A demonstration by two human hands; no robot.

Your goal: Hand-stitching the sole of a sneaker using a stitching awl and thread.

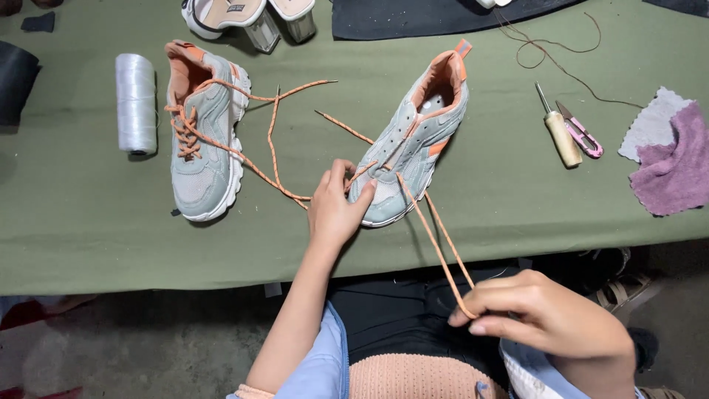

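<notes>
Lace (442, 255): orange, running from front of right shoe down over desk edge to right hand; doubled as a long loop, pulled fairly straight.
Right shoe (413, 140): grey with orange lining, lying on green desk (74, 207), toe pointing toward the person, heel away; upper eyelets unlaced.
Left hand (334, 207): resting on desk at toe of right shoe, fingers curled, grip closed on lace just where it leaves the shoe; thumb touching toe.
Right hand (550, 318): below desk edge, above the lap; grip pinched on bottom end of lace loop between thumb and fingers.
Left shoe (201, 133): same kind, further left on desk, partly laced, own orange lace trailing loose across desk toward left hand.
Thread spool (136, 103): white, lying on its side, left of left shoe, near but apart.
Awl (559, 129): wooden handle, metal tip, right of right shoe.
Snips (580, 131): pink, just beside awl, on its right.
Cloths (668, 151): one grey, one purple, overlapping, at right edge of desk.
Brown thread (550, 53): loose, curling on desk above awl.
Sandals (247, 18): white with clear heels, at top edge, only partly visible.
Black sheet (428, 16): dark, flat, at top edge behind right shoe.
</notes>
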